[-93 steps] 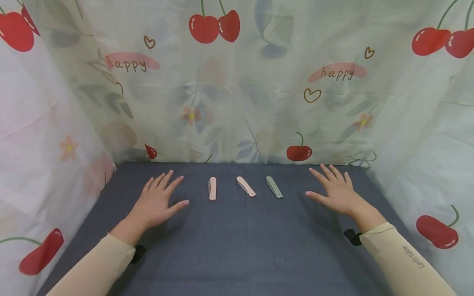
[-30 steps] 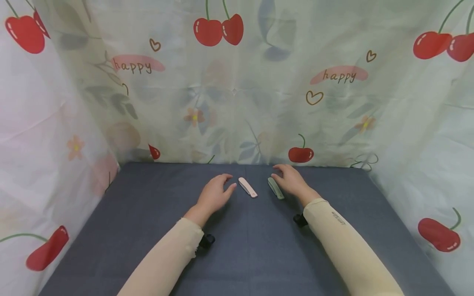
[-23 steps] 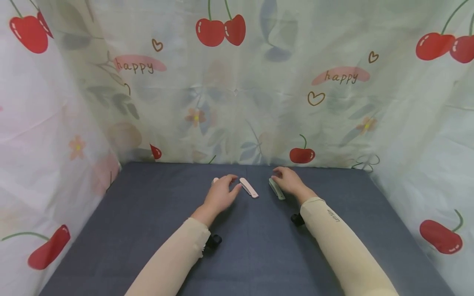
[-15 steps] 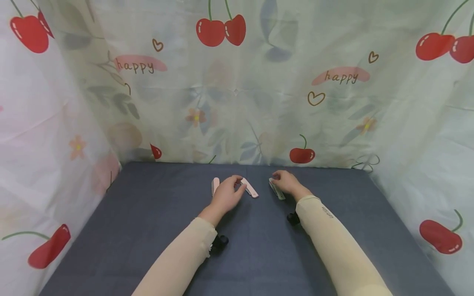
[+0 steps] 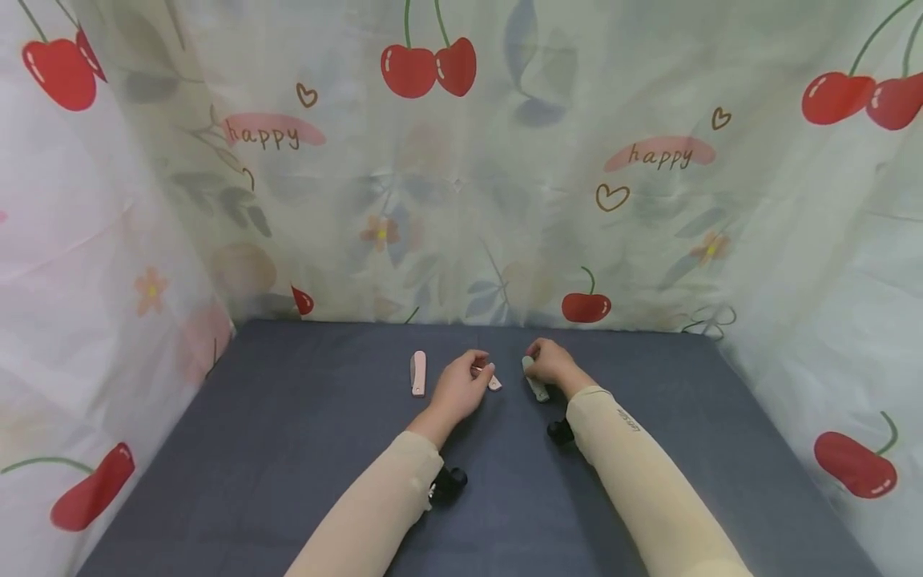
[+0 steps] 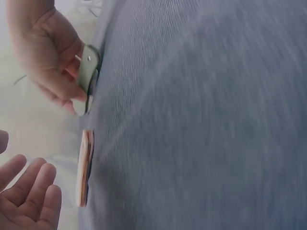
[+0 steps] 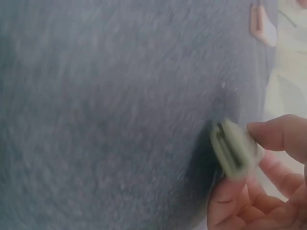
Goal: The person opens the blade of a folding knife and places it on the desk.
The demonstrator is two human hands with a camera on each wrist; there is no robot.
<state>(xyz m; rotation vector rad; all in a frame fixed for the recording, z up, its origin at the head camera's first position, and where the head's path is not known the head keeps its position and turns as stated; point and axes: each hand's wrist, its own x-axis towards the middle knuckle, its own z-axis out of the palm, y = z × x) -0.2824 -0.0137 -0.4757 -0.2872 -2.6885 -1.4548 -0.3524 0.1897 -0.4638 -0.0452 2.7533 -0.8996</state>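
Note:
My right hand (image 5: 554, 365) pinches a green folding knife (image 5: 537, 389) between thumb and fingers; in the right wrist view the knife (image 7: 233, 148) shows its slotted edge, slightly blurred. The left wrist view shows the knife (image 6: 88, 69) tilted, close to the cloth. My left hand (image 5: 460, 391) is over the middle pink folding knife (image 5: 494, 385), partly covering it in the head view. Its fingers (image 6: 36, 189) are loosely bent and apart from that pink knife (image 6: 84, 167), which lies on the cloth. A second pink folding knife (image 5: 418, 374) lies left of my left hand.
A dark blue-grey cloth (image 5: 483, 513) covers the table. Printed curtains with cherries (image 5: 586, 307) hang along the back and both sides. Black wrist cameras (image 5: 449, 486) sit under both forearms.
Both hands have come inward from the table's sides. The left hand passed the left pink knife and reached over the middle one. The right hand closed its fingers on the green knife.

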